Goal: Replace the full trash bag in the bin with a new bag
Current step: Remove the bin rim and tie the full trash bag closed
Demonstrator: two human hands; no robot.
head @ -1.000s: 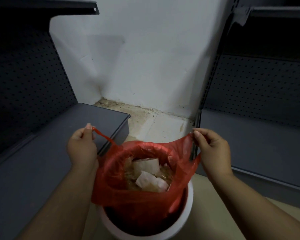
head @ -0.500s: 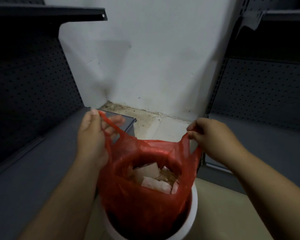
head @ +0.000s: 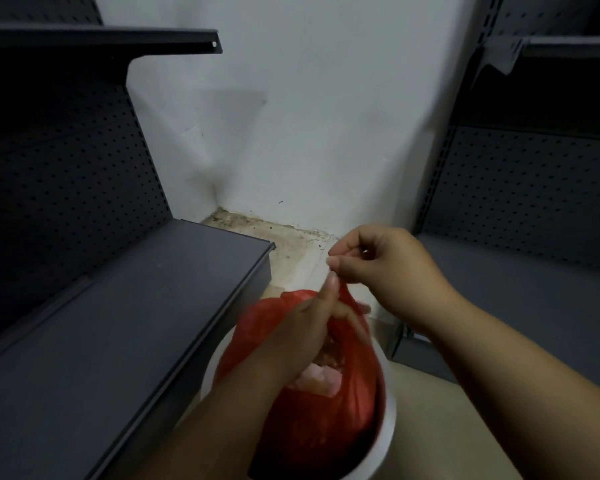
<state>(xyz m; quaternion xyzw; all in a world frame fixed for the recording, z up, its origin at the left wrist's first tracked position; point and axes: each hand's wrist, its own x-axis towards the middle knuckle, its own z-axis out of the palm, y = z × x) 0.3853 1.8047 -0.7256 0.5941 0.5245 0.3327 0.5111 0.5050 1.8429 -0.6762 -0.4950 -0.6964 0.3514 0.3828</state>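
A red plastic trash bag (head: 312,420) full of crumpled white waste sits in a white round bin (head: 387,431) on the floor between two shelving units. My left hand (head: 309,327) is over the bag's mouth, its fingers closed on the gathered red plastic. My right hand (head: 385,265) is just above and to the right, pinching the top of the bag's handle between thumb and fingers. The bag's mouth is drawn nearly closed; only a small gap shows the white waste. My left forearm hides the bin's front left rim.
A dark grey shelf (head: 125,334) with a pegboard back stands at the left, its corner close to the bin. Another grey shelf unit (head: 520,271) is at the right. A white wall (head: 291,116) and dirty floor corner (head: 291,244) lie behind.
Both hands have moved inward from the bag's two sides and met above its middle, pulling the handles together. The wide-open mouth has closed up.
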